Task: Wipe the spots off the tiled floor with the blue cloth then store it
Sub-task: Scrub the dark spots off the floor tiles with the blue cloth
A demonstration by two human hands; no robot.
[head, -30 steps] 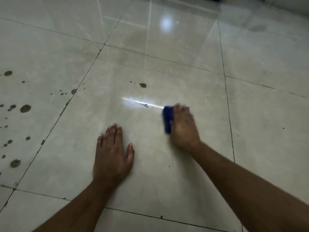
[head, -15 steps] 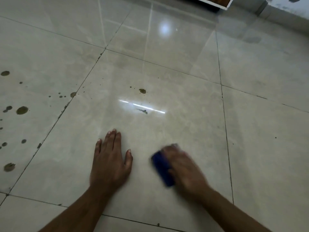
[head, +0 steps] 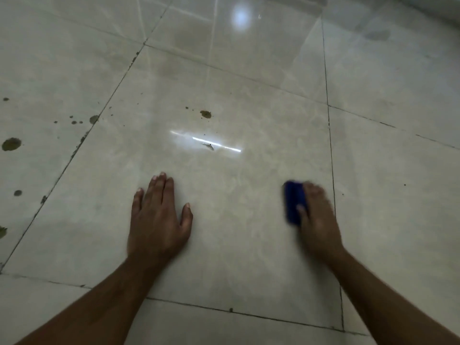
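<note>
My right hand (head: 317, 220) presses a folded blue cloth (head: 293, 201) onto the glossy beige tiled floor (head: 236, 245), near the right grout line of the central tile; the hand is motion-blurred. My left hand (head: 158, 217) lies flat on the same tile, fingers spread, holding nothing. A brown spot (head: 205, 114) with a few specks sits farther up this tile, beyond a bright light streak with a small dark mark (head: 208, 146). More brown spots (head: 11, 144) dot the tile to the left.
Dark grout lines (head: 331, 170) divide the large tiles. A lamp reflection (head: 240, 16) shines on the far tile. Small spots cluster along the left grout line (head: 93, 119). A grey smudge (head: 377, 34) shows at the far right.
My right hand has swept the blue cloth from the light streak down toward me, then out to the right side of the tile. My left hand stayed planted.
</note>
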